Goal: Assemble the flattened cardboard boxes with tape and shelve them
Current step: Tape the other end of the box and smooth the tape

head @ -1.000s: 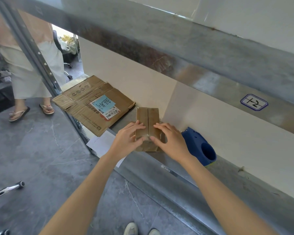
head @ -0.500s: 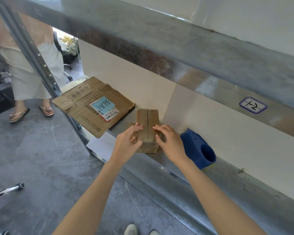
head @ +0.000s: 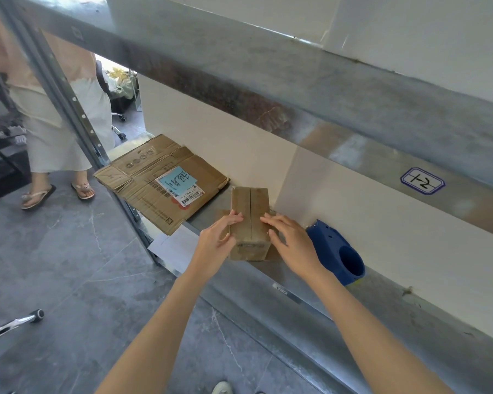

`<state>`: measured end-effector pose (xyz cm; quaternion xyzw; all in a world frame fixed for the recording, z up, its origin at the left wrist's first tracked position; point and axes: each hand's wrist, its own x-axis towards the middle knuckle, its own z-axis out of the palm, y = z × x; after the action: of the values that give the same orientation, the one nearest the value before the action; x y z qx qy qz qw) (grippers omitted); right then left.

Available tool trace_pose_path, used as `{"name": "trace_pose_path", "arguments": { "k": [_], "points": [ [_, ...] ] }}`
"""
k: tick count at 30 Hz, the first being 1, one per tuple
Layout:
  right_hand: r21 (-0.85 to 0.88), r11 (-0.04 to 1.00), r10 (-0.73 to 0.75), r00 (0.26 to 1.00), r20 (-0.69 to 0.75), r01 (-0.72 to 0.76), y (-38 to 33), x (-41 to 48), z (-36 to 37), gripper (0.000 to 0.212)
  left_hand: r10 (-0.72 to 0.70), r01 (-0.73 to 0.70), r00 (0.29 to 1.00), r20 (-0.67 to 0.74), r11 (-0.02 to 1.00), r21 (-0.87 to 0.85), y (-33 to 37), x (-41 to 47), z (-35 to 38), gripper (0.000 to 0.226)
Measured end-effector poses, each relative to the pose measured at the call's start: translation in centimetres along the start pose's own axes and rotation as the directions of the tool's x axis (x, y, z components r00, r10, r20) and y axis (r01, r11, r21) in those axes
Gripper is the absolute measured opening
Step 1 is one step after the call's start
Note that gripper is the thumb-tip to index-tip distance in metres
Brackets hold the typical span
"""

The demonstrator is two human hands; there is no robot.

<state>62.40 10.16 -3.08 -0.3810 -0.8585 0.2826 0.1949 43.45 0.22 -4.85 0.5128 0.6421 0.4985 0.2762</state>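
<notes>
A small brown cardboard box (head: pixel 249 214) stands on the metal shelf (head: pixel 296 291), its two top flaps folded down with a seam between them. My left hand (head: pixel 218 240) rests on its left side, fingers over the left flap. My right hand (head: pixel 289 241) lies against its right side, fingertips on the right flap. A flattened cardboard box (head: pixel 160 183) with a blue-and-white label lies on the shelf to the left. A blue tape dispenser (head: pixel 335 251) sits on the shelf just right of my right hand.
A white sheet of paper (head: pixel 174 245) hangs over the shelf's front edge. The upper shelf beam (head: pixel 296 95) runs overhead. A person in sandals (head: pixel 49 132) stands on the grey floor at the left, behind the shelf upright (head: pixel 69 100). A chrome bar (head: pixel 12 325) pokes in low left.
Both hands slid from on top of the box toward its sides, and the box now stands a little taller with its front face showing.
</notes>
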Motion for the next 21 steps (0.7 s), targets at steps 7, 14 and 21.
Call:
{"name": "trace_pose_path", "arguments": {
  "k": [7, 14, 21],
  "points": [
    [-0.008, 1.0, -0.025, 0.999, 0.047, 0.025, 0.6, 0.4, -0.7, 0.051, -0.029, 0.028, 1.0, 0.006, 0.999, 0.033, 0.2, 0.1, -0.5, 0.059],
    [0.073, 0.997, -0.027, 0.993, -0.118, 0.036, 0.3, 0.2, 0.6, 0.032, 0.04, -0.04, 0.996, -0.074, 0.999, 0.009, -0.4, 0.0, 0.2, 0.04],
    [0.074, 0.997, -0.004, 0.984, -0.179, 0.017, 0.2, 0.1, 1.3, 0.025, 0.04, -0.057, 0.986, -0.162, 0.993, -0.107, -0.9, 0.0, 1.4, 0.032]
  ]
}}
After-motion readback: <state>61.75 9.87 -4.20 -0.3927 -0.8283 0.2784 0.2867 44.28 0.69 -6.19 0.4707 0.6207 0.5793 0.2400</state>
